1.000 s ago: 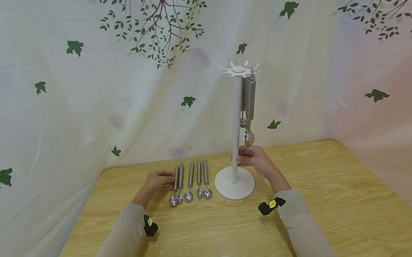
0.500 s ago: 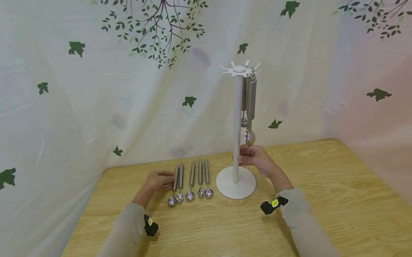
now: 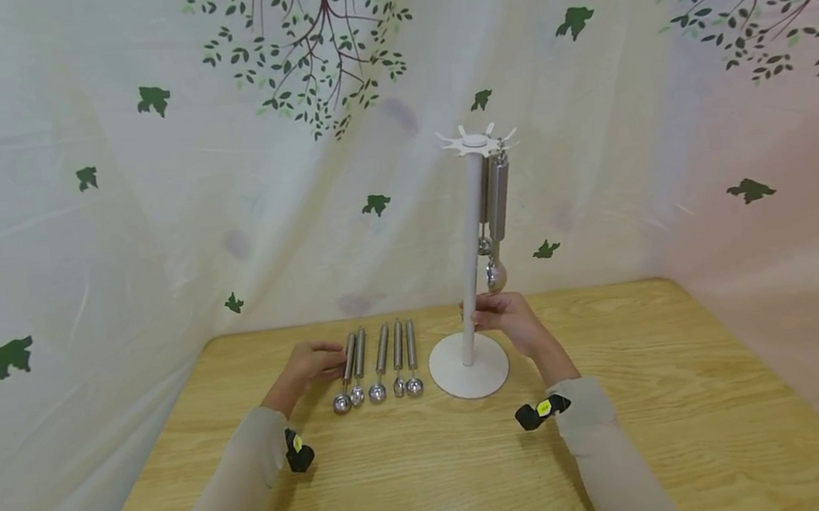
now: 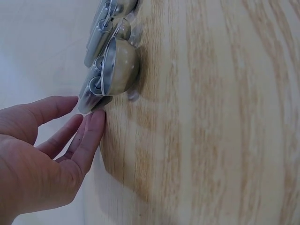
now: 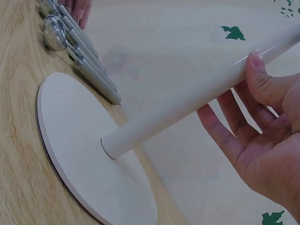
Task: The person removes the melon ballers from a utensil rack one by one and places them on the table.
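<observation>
A white utensil stand [image 3: 468,241] with a round base and a crown of hooks stands upright on the table. My right hand [image 3: 512,320] holds its pole low down, thumb on one side and fingers on the other in the right wrist view. From the hooks hang metal scoops [image 3: 496,275], partly overlapping. Left of the base, several steel scoops [image 3: 377,393] lie in a row, handles pointing away. My left hand [image 3: 311,361] rests beside the leftmost scoop [image 3: 342,403]. In the left wrist view its fingers [image 4: 91,136] are extended at the handle's side; contact is unclear.
The wooden table [image 3: 402,473] has its far edge just behind the scoops. A pale curtain [image 3: 288,243] with printed leaves hangs behind it. Both wrists carry a small black camera [image 3: 299,450].
Both hands stay in place, right on the stand, left beside the scoops. The view shifts slightly; no scoop has visibly moved.
</observation>
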Demonstrator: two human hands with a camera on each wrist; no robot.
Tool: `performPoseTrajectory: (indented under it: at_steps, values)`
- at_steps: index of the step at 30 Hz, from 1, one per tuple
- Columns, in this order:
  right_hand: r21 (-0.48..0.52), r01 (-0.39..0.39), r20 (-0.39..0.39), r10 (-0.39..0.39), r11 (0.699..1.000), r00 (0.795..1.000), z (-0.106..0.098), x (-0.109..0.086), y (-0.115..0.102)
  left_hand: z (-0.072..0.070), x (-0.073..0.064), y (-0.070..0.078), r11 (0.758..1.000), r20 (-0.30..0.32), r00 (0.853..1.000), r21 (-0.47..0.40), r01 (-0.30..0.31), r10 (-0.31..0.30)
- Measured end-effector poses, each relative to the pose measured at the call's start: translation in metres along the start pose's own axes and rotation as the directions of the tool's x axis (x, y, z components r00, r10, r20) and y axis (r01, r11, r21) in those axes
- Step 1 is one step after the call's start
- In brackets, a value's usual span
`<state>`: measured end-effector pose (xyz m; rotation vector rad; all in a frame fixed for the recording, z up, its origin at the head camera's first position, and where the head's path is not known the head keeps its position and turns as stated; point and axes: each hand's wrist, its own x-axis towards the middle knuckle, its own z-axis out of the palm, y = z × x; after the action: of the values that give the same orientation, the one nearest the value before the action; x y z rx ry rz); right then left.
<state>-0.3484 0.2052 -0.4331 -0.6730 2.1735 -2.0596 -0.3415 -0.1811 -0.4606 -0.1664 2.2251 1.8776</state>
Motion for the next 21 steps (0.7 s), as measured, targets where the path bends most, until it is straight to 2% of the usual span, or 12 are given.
performPoseTrajectory:
  at_steps: [3, 5, 8, 10, 13, 16, 18, 21]
  values:
    - [0.005, 0.003, -0.023, -0.003, 1.000, 1.000, 0.002, 0.001, 0.000, 0.001, -0.001, 0.001, 1.000, -0.010, 1.000, 0.014, 0.003, -0.003]
    - [0.014, 0.004, -0.035, -0.003, 1.000, 0.999, 0.002, 0.001, 0.001, 0.002, -0.001, 0.001, 0.999, -0.039, 0.999, 0.044, 0.008, -0.006]
    - [0.011, 0.005, -0.054, -0.005, 1.000, 0.999, 0.004, 0.001, 0.001, 0.003, -0.002, 0.002, 0.996, -0.102, 0.995, 0.093, 0.004, 0.005]
    - [0.012, 0.000, -0.072, 0.000, 1.000, 0.997, 0.004, 0.000, 0.000, 0.005, -0.003, 0.004, 0.997, -0.150, 0.989, 0.075, -0.005, 0.017]
    - [0.013, -0.003, -0.090, 0.004, 1.000, 0.996, 0.006, -0.001, -0.001, 0.009, -0.004, 0.012, 0.996, -0.211, 0.974, 0.049, -0.068, 0.077]
    - [0.017, -0.008, -0.108, 0.010, 1.000, 0.994, 0.007, 0.000, 0.000, 0.019, -0.007, 0.027, 0.985, -0.243, 0.955, 0.025, -0.168, 0.169]
    - [0.017, -0.016, -0.121, 0.018, 1.000, 0.993, 0.008, 0.000, 0.000, 0.029, -0.011, 0.043, 0.969, -0.235, 0.940, 0.041, -0.244, 0.246]
    - [0.014, -0.033, -0.140, 0.034, 0.999, 0.989, 0.009, 0.001, -0.002, 0.047, -0.023, 0.073, 0.934, -0.178, 0.918, 0.032, -0.356, 0.356]
